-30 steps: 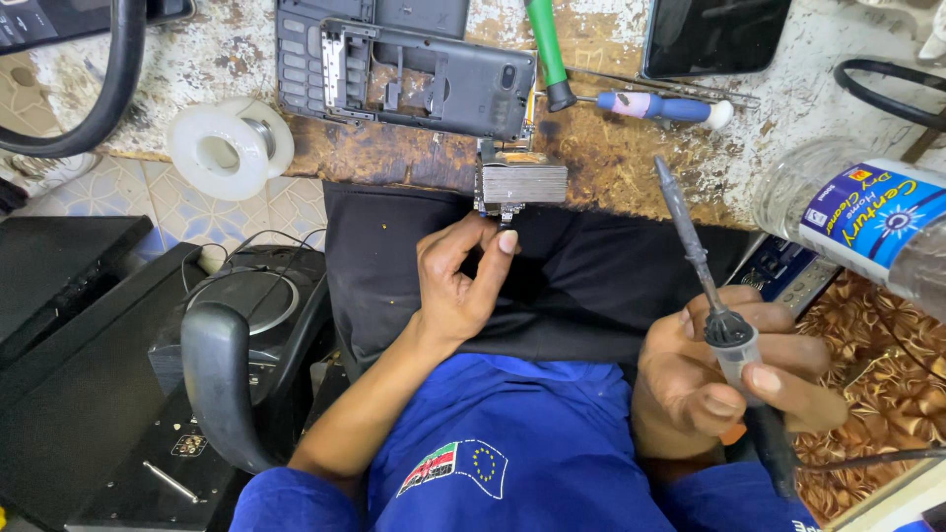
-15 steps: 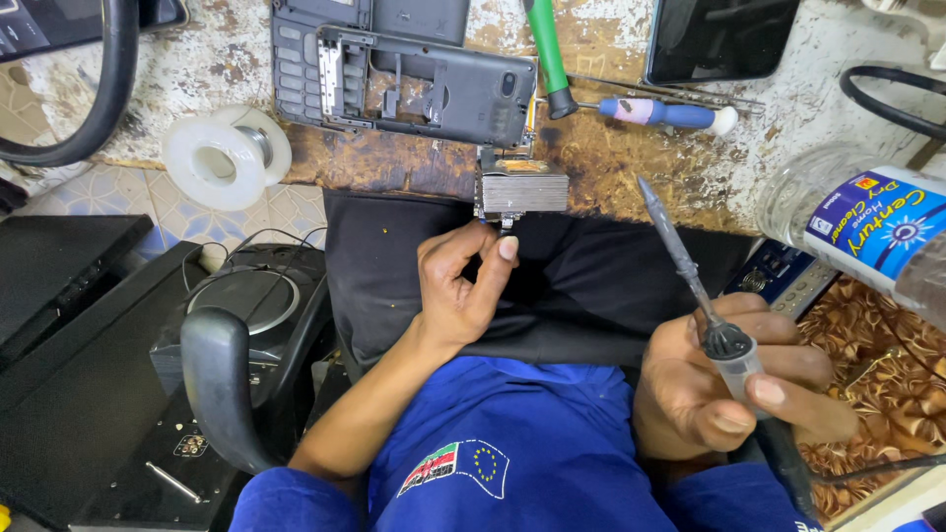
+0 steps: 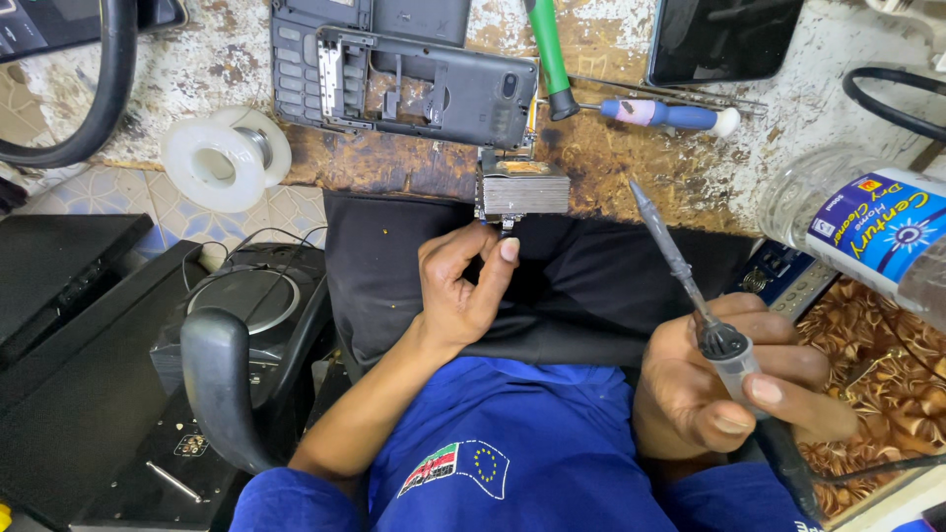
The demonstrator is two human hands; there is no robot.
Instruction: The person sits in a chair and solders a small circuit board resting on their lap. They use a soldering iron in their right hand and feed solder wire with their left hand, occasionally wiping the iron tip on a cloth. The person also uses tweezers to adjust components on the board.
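My right hand [image 3: 734, 384] grips a soldering iron [image 3: 690, 286] by its handle, tip pointing up and left towards the bench edge. My left hand [image 3: 463, 286] reaches up to a small metal clamp [image 3: 520, 189] fixed at the bench edge, with finger and thumb pinched at a small part just under it; the part itself is too small to make out. An opened dark phone housing [image 3: 414, 79] lies on the worn bench above the clamp. My lap is covered by dark cloth and a blue garment.
A white solder spool [image 3: 225, 156] sits at the bench's left. A green-handled tool [image 3: 547, 54] and a blue-handled screwdriver [image 3: 662, 114] lie near the housing. A clear labelled bottle [image 3: 867, 222] lies at right. A dark tablet [image 3: 724, 37] is top right; black equipment [image 3: 236, 296] stands at left.
My right hand has swung the soldering iron's tip up and a little left, closer to the clamp. My left hand has stayed pinched under the clamp.
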